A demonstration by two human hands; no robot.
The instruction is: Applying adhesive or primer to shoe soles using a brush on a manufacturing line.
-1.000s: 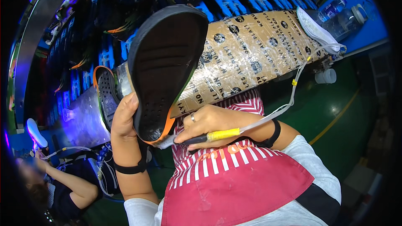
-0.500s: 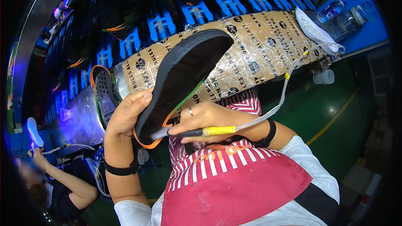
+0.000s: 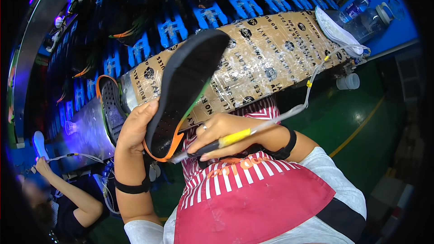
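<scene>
My left hand (image 3: 138, 126) is closed round the left edge of a black shoe sole (image 3: 185, 70), near its heel. Small holes dot the inner face, and an orange and green rim runs along its heel and right side. In my right hand (image 3: 221, 133) is a glue brush (image 3: 212, 146) with a dark grip and a yellow band, joined to a pale hose (image 3: 296, 108). Its bristle tip meets or nearly meets the orange rim at the heel. The sole is held tilted above a cardboard-covered bench (image 3: 257, 58).
Another black sole (image 3: 112, 104) with an orange rim lies on the bench at left. A white sole (image 3: 337, 34) and clear bottles (image 3: 368, 20) are at the right end. Beyond the bench run blue racks (image 3: 210, 16) with dark shoe parts. A co-worker's hand (image 3: 43, 166) shows at far left.
The brush tip has moved from the inside of the heel outward and down to the rim's outer edge. My left hand has turned the sole slightly, its toe shifting left.
</scene>
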